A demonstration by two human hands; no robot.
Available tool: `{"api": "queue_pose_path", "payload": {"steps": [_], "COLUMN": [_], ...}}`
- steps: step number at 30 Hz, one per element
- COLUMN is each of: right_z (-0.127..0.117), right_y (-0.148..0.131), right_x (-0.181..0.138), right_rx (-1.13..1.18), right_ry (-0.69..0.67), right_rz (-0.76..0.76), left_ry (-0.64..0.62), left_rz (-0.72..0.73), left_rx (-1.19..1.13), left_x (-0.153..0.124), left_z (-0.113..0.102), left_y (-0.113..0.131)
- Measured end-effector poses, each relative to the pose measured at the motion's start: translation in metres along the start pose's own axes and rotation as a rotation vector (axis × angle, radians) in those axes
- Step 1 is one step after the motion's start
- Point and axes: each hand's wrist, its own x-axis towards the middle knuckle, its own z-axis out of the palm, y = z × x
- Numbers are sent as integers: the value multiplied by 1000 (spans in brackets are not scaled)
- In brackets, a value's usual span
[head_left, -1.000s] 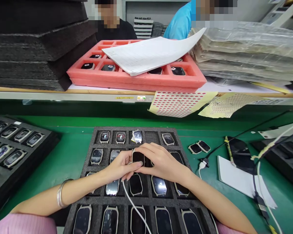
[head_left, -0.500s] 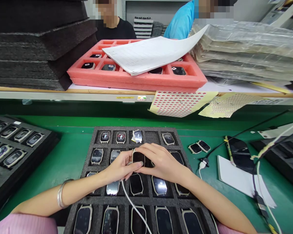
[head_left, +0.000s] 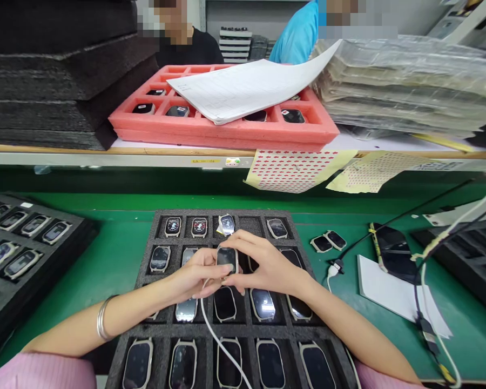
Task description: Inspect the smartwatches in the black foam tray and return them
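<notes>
Between my hands a strapless smartwatch [head_left: 227, 256] is raised over the tray, its greyish screen facing me. My left hand [head_left: 196, 273] is closed on its left side, thumb across the lower screen. Fingers of my right hand [head_left: 265, 265] pinch its top and right edges. From under my left fingers a white cable [head_left: 218, 340] runs down toward me; its end is hidden behind the watch. Below lies a dark foam tray [head_left: 186, 330] with rows of similar watches, such as a dark-screened watch [head_left: 225, 303] just beneath my hands.
Another foam tray of watches [head_left: 44, 259] lies at left, a black tray [head_left: 470, 259] at right. Two watches [head_left: 328, 241], a phone [head_left: 392, 248], white paper [head_left: 405, 302] and cables lie right. A shelf holds a pink foam tray [head_left: 227, 138] and plastic trays [head_left: 405, 92]. Two people are behind.
The watch in my hands has tilted, and its screen looks greyer than before. My right fingers have shifted on its edge, and my left hand has turned slightly. The view has moved a little.
</notes>
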Motion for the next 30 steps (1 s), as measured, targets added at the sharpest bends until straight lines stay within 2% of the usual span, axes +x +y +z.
{"api": "queue_pose_path", "payload": {"steps": [4, 11, 17, 19, 22, 25, 27, 30], "right_z": [-4, -5, -9, -11, -12, -11, -9, -5], "right_y": [-3, -6, -6, -4, -4, -7, -8, -8], "right_x": [1, -1, 0, 0, 1, 1, 0, -1], "right_rx": [402, 665, 568, 559, 520, 393, 276, 102], "right_ry": [-20, -61, -66, -68, -69, -6, 35, 15], "right_rz": [3, 88, -28, -45, -76, -101, -100, -75], "left_ry": [-144, -173, -211, -198, -117, 0, 71, 158], "left_rz": [0, -55, -85, -55, 40, 122, 155, 160], "left_rx": [-92, -142, -41, 6, 90, 171, 211, 248], "left_x": [-3, -1, -3, -4, -5, -4, -3, -2], "left_z": [3, 2, 0, 0, 3, 6, 6, 5], "left_y": [6, 3, -2, -1, 1, 2, 2, 1]}}
